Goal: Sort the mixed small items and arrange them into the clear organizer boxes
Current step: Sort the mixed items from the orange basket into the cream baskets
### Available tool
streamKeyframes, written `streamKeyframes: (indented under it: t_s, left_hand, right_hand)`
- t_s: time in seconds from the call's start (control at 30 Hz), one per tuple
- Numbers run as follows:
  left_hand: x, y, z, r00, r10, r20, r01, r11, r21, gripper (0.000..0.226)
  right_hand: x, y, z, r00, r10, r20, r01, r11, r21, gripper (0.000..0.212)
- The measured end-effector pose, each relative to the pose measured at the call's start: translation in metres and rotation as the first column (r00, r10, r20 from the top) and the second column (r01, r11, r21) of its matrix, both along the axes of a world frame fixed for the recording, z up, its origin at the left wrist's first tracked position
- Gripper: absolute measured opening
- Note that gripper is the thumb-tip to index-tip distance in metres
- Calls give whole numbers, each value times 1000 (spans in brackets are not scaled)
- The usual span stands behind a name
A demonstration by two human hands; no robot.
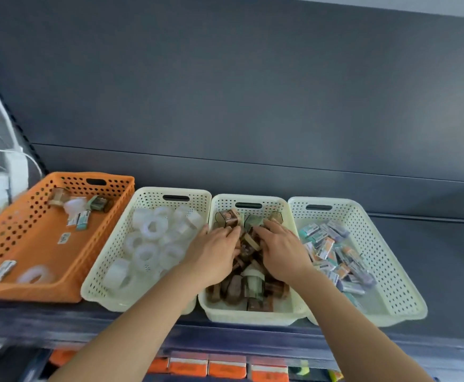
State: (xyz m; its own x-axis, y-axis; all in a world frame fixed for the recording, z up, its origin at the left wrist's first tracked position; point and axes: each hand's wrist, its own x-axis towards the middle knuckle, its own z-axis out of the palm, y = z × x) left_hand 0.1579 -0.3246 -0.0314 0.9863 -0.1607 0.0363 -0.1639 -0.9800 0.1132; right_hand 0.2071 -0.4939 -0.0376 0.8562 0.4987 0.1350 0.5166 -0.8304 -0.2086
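Grey shelf, cream perforated plastic basket.
Left hand, right hand lie on small brown boxes beneath; can't tell whether either grips.

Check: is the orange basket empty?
No, the orange basket holds a tape roll and a few small packs.

Left hand and right hand touch brown items in middle basket.
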Motion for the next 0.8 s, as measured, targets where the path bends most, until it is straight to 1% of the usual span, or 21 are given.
streamKeyframes:
  t_s: [0.1, 0.2, 0.27, 0.37, 0.43, 0.5, 0.57, 0.73, 0.8]
  left_hand:
    - [-7, 4, 0, 998, 7, -66, -5, 999, 37, 59]
    - [-11, 5, -1, 997, -1, -76, 3, 1000, 29, 60]
    - [-12, 8, 1, 999, 4, -40, -5, 1000, -15, 57]
    - [-17, 25, 10, 997, 24, 74, -18, 996, -84, 52]
    - [-22, 44, 17, 986, 57, 155, -39, 992, -116, 45]
    - [-28, 68, 24, 972, 109, 208, -86, 989, -119, 39]
    - [-35, 97, 29, 958, 185, 221, -160, 979, -126, 37]
    - [-58, 177, 35, 921, 343, 182, -323, 937, -133, 30]
    - [-69, 208, 36, 905, 408, 121, -398, 912, -99, 24]
  right_hand:
    - [2, 5, -3, 999, 41, -25, -41, 999, -18, 49]
    - [4, 9, -2, 999, 37, -14, -37, 999, 11, 46]
    - [5, 14, 2, 999, 27, 24, -28, 998, 63, 41]
    - [3, 33, 12, 999, 30, 33, -36, 982, 184, 34]
    - [0, 52, 19, 997, 63, 36, -69, 972, 227, 33]
    - [-3, 75, 25, 992, 115, 42, -122, 964, 235, 32]
    - [-7, 103, 30, 985, 169, 42, -174, 953, 249, 29]
    - [-20, 180, 36, 950, 309, 39, -308, 916, 258, 26]
    - [-26, 211, 38, 933, 359, 37, -356, 900, 249, 25]
